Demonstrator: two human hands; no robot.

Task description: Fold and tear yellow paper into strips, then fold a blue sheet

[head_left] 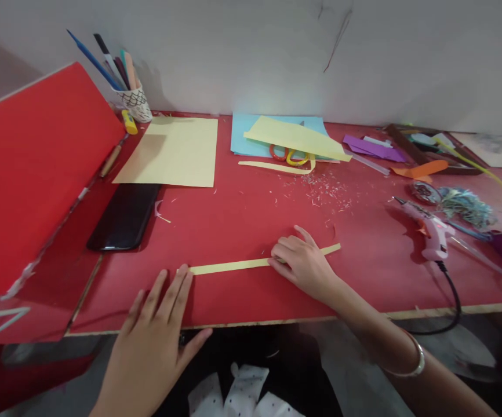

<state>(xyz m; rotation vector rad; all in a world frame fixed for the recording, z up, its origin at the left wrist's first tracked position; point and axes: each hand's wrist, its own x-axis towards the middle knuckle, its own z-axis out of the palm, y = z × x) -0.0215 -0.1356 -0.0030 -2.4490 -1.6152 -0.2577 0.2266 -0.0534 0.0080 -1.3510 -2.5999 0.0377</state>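
Observation:
A narrow yellow paper strip [229, 266] lies nearly straight along the front of the red tabletop. My left hand [151, 330] is flat with its fingers stretched out, the fingertips resting on the strip's left end. Farther right, my right hand [305, 263] has its fingers curled down onto the strip, with the thumb side against it; the forefinger sticks up a little. Part of the strip is hidden under that hand, and its right end shows beyond the knuckles.
A phone [124, 219] sits half under a yellow paper sheet [181, 153]. Scissors [297, 156] lie partly under folded yellow paper [294, 138]. At right are a pink glue gun [433, 231] with a cord and shredded strands [466, 205]. A pen cup [135, 104] stands by a red board [37, 174].

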